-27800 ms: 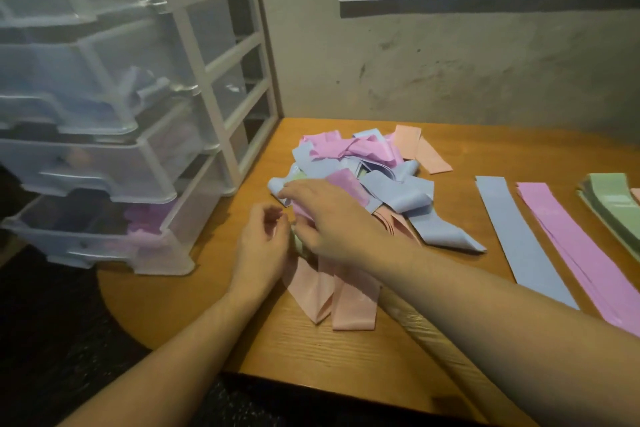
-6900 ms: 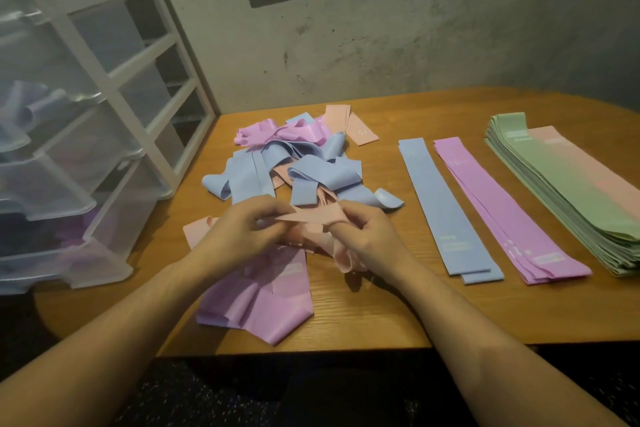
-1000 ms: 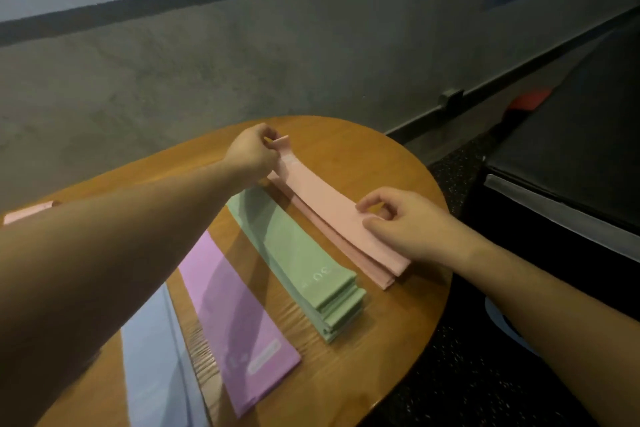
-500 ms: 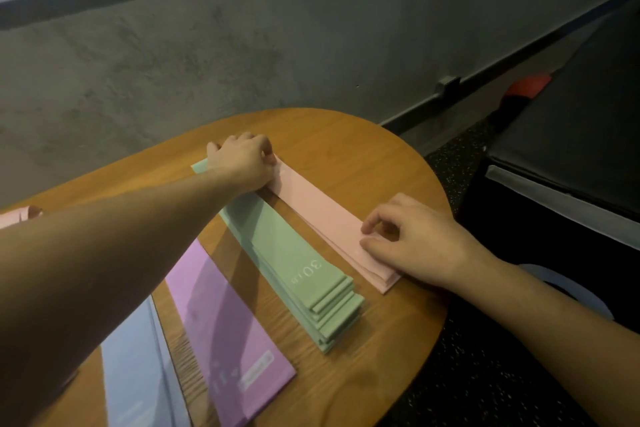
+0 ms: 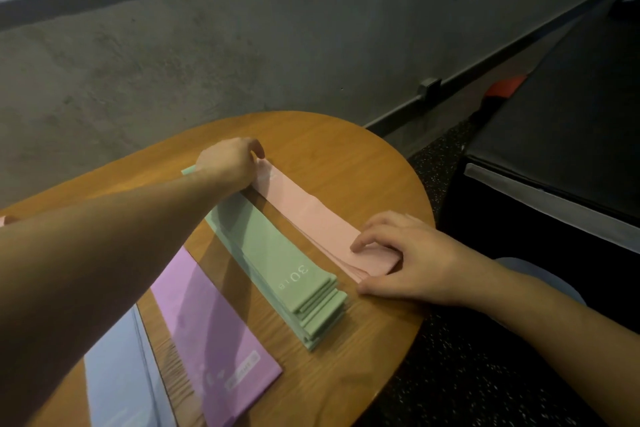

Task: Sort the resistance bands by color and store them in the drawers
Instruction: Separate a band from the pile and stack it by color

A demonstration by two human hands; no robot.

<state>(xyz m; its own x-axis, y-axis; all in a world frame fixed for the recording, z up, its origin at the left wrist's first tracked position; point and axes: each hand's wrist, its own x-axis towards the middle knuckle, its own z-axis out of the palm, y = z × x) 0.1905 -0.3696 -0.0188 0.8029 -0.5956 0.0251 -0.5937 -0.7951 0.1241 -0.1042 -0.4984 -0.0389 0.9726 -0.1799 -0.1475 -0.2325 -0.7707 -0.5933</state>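
**Squaring up the pink-peach stack**

My left hand (image 5: 230,163) presses down on the far end of the peach bands (image 5: 304,215), while my right hand (image 5: 412,256) rests on the near end, fingers bent over the top band and thumb against the stack's edge. The two hands are well apart. Just beside lie the green stack (image 5: 277,253), the purple bands (image 5: 214,336) and the blue bands (image 5: 117,378), all flat on the wooden counter (image 5: 363,163).

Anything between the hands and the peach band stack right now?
Nothing visible. The left hand rests on the far end of the peach band stack and the right hand presses its near end. The green stack lies alongside.
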